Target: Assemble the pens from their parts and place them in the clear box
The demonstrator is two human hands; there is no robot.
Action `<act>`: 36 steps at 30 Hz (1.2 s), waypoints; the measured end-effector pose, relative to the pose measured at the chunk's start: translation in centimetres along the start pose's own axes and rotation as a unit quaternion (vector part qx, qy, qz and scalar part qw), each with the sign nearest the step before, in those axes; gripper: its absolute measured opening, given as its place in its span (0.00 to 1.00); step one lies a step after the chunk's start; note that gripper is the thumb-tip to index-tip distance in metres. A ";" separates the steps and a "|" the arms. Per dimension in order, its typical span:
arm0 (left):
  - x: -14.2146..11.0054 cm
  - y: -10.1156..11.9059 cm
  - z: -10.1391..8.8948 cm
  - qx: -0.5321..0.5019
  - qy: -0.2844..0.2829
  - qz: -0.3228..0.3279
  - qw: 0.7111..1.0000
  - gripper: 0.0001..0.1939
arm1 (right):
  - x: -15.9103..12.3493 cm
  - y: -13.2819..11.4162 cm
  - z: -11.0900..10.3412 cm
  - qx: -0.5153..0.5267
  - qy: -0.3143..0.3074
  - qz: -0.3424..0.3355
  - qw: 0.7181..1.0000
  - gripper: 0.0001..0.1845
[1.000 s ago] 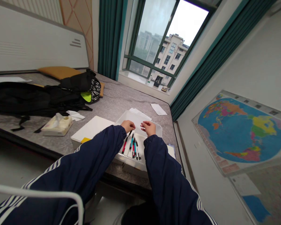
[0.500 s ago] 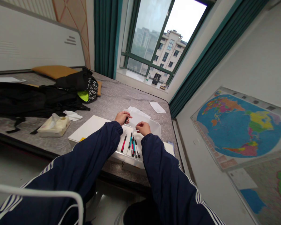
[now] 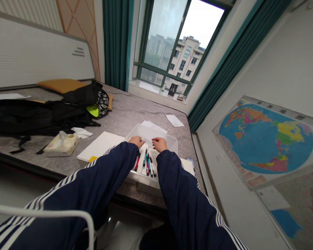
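A clear plastic tray (image 3: 169, 139) stands on the grey bed surface (image 3: 130, 111), with several pens (image 3: 147, 163) in red, teal and black lying in it. Over the tray's middle, my left hand (image 3: 136, 141) and my right hand (image 3: 159, 143) face each other with fingers curled. A thin pale item seems pinched between them, too small to name. Both dark blue striped sleeves reach in from below.
White flat boards (image 3: 99, 147) lie left of the tray. A tissue pack (image 3: 61, 144), black bags (image 3: 41, 113) and a yellow cushion (image 3: 59, 84) are further left. Loose papers (image 3: 174, 120) lie beyond. A white rail (image 3: 41, 213) is near my knees. World maps (image 3: 268, 139) cover the right wall.
My left hand had lifted towards the tray's far left corner, then came back down near the right hand over the pens. The camera shifted slightly.
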State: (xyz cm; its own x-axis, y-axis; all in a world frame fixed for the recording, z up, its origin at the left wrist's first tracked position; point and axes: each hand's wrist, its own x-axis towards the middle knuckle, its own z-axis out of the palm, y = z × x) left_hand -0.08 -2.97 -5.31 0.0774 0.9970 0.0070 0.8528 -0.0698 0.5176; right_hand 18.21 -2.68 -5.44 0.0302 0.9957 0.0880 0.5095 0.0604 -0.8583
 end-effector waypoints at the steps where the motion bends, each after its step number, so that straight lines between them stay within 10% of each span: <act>1: 0.1 -0.2 0.3 0.027 -0.009 0.010 1.000 0.14 | 0.0 0.0 0.0 0.000 0.001 -0.005 1.000 0.09; 36: -0.1 0.4 1.3 0.113 -0.130 0.044 0.984 0.08 | -0.4 -0.6 -0.2 0.051 0.018 -0.017 0.998 0.07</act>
State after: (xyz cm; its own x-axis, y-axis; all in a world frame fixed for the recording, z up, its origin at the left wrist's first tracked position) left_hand 0.88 -3.12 -6.23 0.2605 0.9462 -0.1920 0.9278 -0.1904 0.3208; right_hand 18.07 -3.17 -4.85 0.0457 0.9898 0.1347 0.4200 0.1033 -0.9016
